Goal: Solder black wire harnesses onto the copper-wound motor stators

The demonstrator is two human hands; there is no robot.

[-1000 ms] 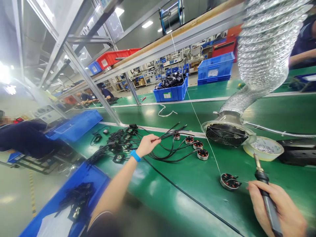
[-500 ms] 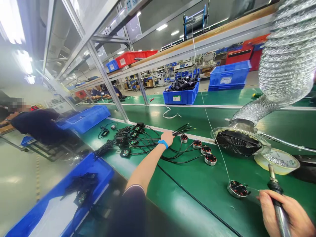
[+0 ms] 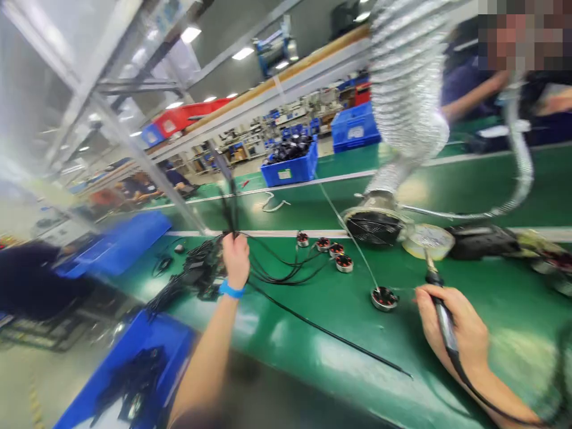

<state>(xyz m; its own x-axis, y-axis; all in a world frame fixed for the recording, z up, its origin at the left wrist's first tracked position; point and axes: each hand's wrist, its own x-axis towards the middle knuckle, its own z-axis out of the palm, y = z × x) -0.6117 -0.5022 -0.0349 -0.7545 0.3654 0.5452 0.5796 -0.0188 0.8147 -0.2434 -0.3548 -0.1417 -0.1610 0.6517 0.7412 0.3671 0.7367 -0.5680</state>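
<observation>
My left hand (image 3: 236, 256), with a blue wristband, is closed around a bundle of black cables (image 3: 231, 205) whose ends point up, blurred. Beside it, more cables lie heaped with small circuit boards (image 3: 201, 268). My right hand (image 3: 462, 328) grips a soldering iron (image 3: 444, 322), its tip pointing up and away. Just left of that hand lies a round motor (image 3: 384, 299) with a dark, red-flecked top; a thin solder wire (image 3: 353, 238) runs down to it. Several similar motors (image 3: 344, 263) sit farther back. One long cable (image 3: 330, 330) stretches across the green bench.
A fan (image 3: 374, 227) hangs under a silver duct (image 3: 406, 83), with a round dish (image 3: 428, 243) to its right. One blue bin (image 3: 288, 174) of black parts stands behind; another blue bin (image 3: 183, 333) is at lower left. Across the bench, a person's arm (image 3: 478, 98) shows.
My left hand has drawn the cable bundle leftward and raised its ends upright. The camera view has turned right, bringing another person into sight. My right hand still holds the soldering iron.
</observation>
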